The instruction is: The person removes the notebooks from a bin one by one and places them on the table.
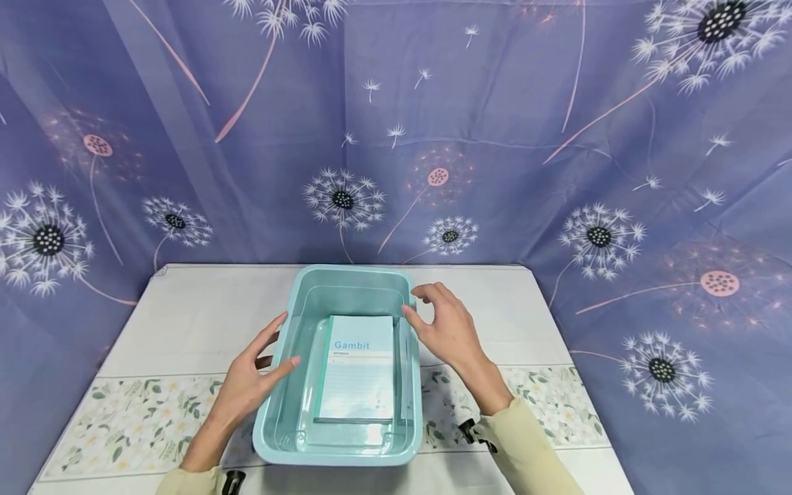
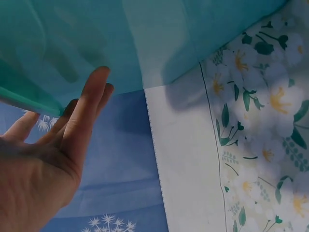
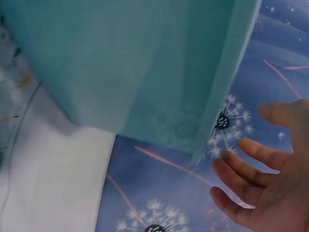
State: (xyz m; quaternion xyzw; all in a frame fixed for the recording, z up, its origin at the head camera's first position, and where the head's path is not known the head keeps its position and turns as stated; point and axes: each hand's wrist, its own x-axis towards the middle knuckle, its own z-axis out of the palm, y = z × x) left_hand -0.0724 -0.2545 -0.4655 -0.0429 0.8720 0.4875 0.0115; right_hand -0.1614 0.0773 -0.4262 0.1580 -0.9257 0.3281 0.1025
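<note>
Neither hand gripped anything. The left hand (image 1: 247, 385) lay alongside the left wall of a pale teal tub (image 1: 337, 459), its fingers lightly bent and spread outside the wall and its thumb reaching over the rim. The left wrist view showed the fingers close up to the plastic, though from that angle it could not be told for certain whether they pressed on it. The right hand (image 1: 452, 333) hung by the far part of the opposite wall, its fingers loosely curved with nothing between them; in the right wrist view a gap showed between its fingertips and the rim.

The tub thus lay directly between the two hands, to the right of the left one and to the left of the right one. Its long axis ran away from the person, so each hand faced a long side: the left one about halfway along, the right one farther forward. Of the two, the left hand looked nearer to its wall.

Inside, a notebook (image 1: 359, 385) marked "Gambit" lay flat on the tub's floor with its cover up, its long axis much the same as the tub's.

The tub stood on a white table covering (image 1: 204, 309) crossed by a floral band (image 1: 136, 419). Pale sleeves (image 1: 526, 447) covered both forearms, and behind everything hung a blue-violet fabric (image 1: 266, 172) printed with dandelions.
</note>
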